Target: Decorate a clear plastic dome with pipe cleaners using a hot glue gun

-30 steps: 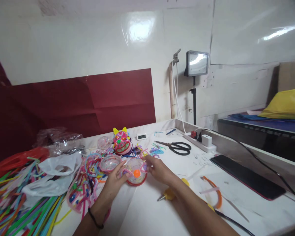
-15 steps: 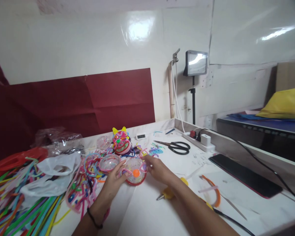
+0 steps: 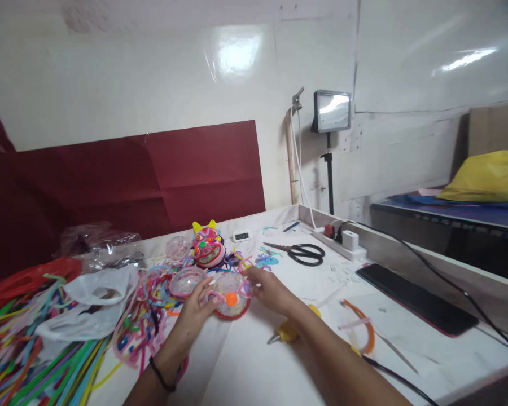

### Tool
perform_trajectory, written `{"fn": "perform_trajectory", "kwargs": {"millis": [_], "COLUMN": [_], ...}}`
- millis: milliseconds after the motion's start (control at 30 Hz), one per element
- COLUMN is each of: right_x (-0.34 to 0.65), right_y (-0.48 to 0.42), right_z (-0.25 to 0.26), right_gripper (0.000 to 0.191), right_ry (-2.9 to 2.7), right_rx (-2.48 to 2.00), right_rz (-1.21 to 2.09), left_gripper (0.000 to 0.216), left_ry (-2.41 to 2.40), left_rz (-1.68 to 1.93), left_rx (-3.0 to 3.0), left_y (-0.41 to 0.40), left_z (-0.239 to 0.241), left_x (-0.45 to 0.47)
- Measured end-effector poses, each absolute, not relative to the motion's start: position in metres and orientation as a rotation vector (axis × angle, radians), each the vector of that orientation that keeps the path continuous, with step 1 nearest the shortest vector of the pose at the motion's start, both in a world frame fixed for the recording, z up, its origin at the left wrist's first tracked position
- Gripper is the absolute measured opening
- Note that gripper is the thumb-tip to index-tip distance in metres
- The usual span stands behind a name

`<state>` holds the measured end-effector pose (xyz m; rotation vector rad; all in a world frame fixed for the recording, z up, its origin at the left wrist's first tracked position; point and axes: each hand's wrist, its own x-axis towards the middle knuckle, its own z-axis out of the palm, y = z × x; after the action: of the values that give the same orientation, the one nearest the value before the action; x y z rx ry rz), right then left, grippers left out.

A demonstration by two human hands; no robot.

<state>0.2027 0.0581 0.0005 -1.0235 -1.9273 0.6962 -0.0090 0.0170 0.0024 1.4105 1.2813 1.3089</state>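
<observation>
A clear plastic dome (image 3: 228,283) with a red fuzzy rim, an orange dot (image 3: 231,299) on its front and pink trim at its sides is between my hands. My left hand (image 3: 189,316) grips the dome's left side, thumb in front. On the right edge, my right hand (image 3: 273,290) pinches by a pink and purple piece (image 3: 246,288); the fingertips partly hide the contact. Just left of it lies another clear dome (image 3: 188,280) with a pinkish rim. Behind stands a colourful animal-head figure (image 3: 208,245) with yellow ears.
Pipe cleaners (image 3: 71,366) and white plastic bags (image 3: 97,287) cover the left. Black-handled scissors (image 3: 302,252), a small digital clock (image 3: 241,235), a power strip (image 3: 354,250) and a phone (image 3: 415,299) lie to the right. A yellow glue gun (image 3: 288,331) sits beneath my right forearm.
The camera view has shifted slightly. Both hands keep their hold on the dome, with hardly any movement of it.
</observation>
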Motion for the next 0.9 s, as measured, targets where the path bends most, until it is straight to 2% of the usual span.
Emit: {"fn": "perform_trajectory", "kwargs": {"millis": [333, 733, 900], "right_x": [0.205, 0.207, 0.208], "right_y": [0.06, 0.069, 0.069], "right_z": [-0.002, -0.014, -0.016], "right_gripper": [0.026, 0.027, 0.025], "right_ry": [-1.953, -1.935, -1.932], "right_rx": [-0.982, -0.869, -0.86], "right_rz": [0.719, 0.807, 0.821], "left_gripper": [0.067, 0.071, 0.064], "left_ry": [1.254, 1.216, 1.211], "left_rz": [1.284, 1.318, 1.331], "left_rx": [1.448, 1.472, 1.512], "left_y": [0.017, 0.024, 0.024], "left_z": [0.0, -0.008, -0.007], "left_x": [-0.013, -0.016, -0.018]}}
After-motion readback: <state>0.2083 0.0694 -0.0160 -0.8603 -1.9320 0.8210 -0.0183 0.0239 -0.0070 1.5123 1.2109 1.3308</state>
